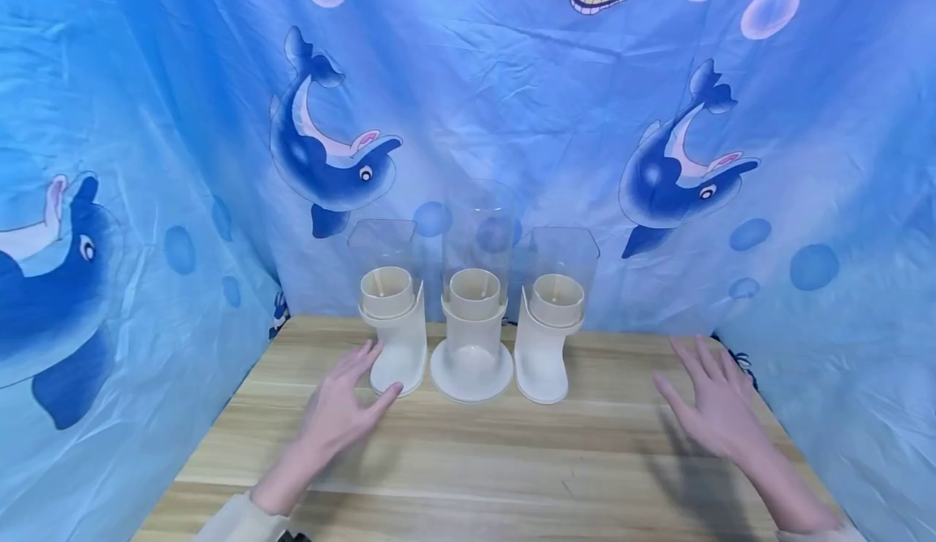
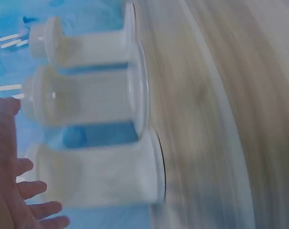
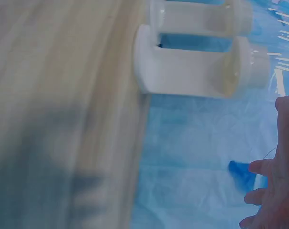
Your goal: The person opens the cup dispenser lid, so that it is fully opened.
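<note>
Three cream-white plastic stands with clear panels stand in a row at the back of the wooden table. The left stand (image 1: 400, 355) and the right stand (image 1: 541, 359) have curved, L-like bodies. Between them, the middle stand (image 1: 472, 363) rises from a round base; each carries a short cup-like ring on top. My left hand (image 1: 344, 404) hovers just in front of the left stand, fingers spread, holding nothing; whether a fingertip touches it I cannot tell. Over the table's right side is my right hand (image 1: 712, 404), fingers spread, apart from the right stand.
A wooden table (image 1: 483, 477) lies under everything. Blue cloth (image 1: 475, 62) printed with dolphins and bubbles hangs behind the stands and along both sides. Clear panels (image 1: 478, 217) rise above the stands close to the back cloth.
</note>
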### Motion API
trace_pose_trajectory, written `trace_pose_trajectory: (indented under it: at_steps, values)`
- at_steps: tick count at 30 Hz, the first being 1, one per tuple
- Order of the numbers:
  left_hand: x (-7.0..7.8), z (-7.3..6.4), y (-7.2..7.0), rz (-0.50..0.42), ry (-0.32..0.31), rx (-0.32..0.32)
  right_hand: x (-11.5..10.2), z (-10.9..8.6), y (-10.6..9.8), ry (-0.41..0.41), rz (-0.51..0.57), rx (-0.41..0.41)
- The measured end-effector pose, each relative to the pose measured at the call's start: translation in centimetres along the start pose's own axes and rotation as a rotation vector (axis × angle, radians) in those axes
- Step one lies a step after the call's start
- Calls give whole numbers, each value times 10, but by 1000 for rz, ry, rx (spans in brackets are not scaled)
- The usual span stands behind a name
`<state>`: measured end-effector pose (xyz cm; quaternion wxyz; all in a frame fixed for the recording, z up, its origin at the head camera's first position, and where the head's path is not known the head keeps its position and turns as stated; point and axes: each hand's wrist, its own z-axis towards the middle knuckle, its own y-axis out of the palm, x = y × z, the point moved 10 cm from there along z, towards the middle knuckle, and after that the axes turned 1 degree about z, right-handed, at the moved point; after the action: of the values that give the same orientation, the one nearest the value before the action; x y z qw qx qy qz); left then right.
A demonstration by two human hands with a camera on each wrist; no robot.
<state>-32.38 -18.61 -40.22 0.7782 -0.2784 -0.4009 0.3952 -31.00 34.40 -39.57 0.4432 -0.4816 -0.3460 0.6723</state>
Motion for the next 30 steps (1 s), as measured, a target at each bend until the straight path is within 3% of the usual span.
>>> trace_pose_trajectory:
  at_steps: [4, 7, 10, 15, 18, 24, 30]
  values:
    - [16, 11, 19, -283, -60, -4, -20, 21, -11, -40, 21, 33]
    - [31, 18, 44, -475, -122, -58, -38, 38, -20, -77, 33, 62]
    - [51, 28, 70, -600, -136, -96, -54, 57, -30, -120, 42, 83]
    - [82, 40, 114, -689, -125, -146, -78, 84, -44, -140, 68, 89]
    - [96, 42, 132, -720, -109, -160, -91, 94, -47, -138, 90, 74]
    - [114, 51, 152, -765, -101, -119, -109, 109, -53, -170, 138, 87]
    - [122, 61, 166, -744, -134, -71, -128, 121, -57, -198, 177, 98]
